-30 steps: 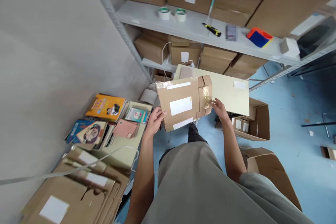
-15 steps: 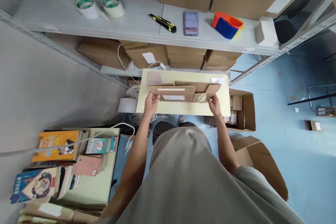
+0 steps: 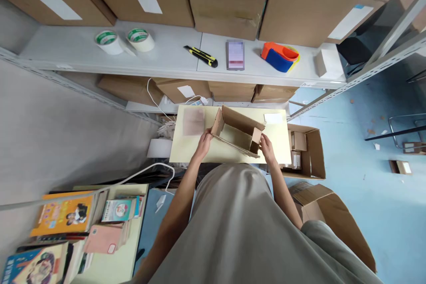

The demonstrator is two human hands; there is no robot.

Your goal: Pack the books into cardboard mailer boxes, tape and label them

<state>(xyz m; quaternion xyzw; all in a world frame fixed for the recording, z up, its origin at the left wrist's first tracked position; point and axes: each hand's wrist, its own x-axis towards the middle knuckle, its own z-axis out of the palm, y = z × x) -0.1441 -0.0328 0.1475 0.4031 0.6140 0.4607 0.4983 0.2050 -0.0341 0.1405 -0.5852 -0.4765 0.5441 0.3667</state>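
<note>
A small cardboard box [image 3: 241, 119], opened out into a hollow frame, is between my two hands above the pale yellow board [image 3: 181, 151]. Its inside shows, with the board's surface visible through it, and one flap stands folded at the right end. My left hand [image 3: 204, 143] grips the box's left end with closed fingers. At the opposite end, my right hand [image 3: 266, 146] pinches the edge near that flap. On the board, a translucent pinkish sheet [image 3: 193, 121] lies at the left and a white paper slip [image 3: 273, 118] at the right.
The grey shelf ahead [image 3: 169, 53] carries tape rolls [image 3: 141, 40], a box cutter [image 3: 200, 56], a phone-like device [image 3: 235, 55] and an orange-blue tape dispenser [image 3: 280, 57]. Open cartons [image 3: 314, 153] stand on the floor to the right. Books [image 3: 63, 215] cover a low table at left.
The cardboard went from flat to an opened box shape, now tilted down to the right. Both hands moved inward, closer together. My view has tipped upward somewhat.
</note>
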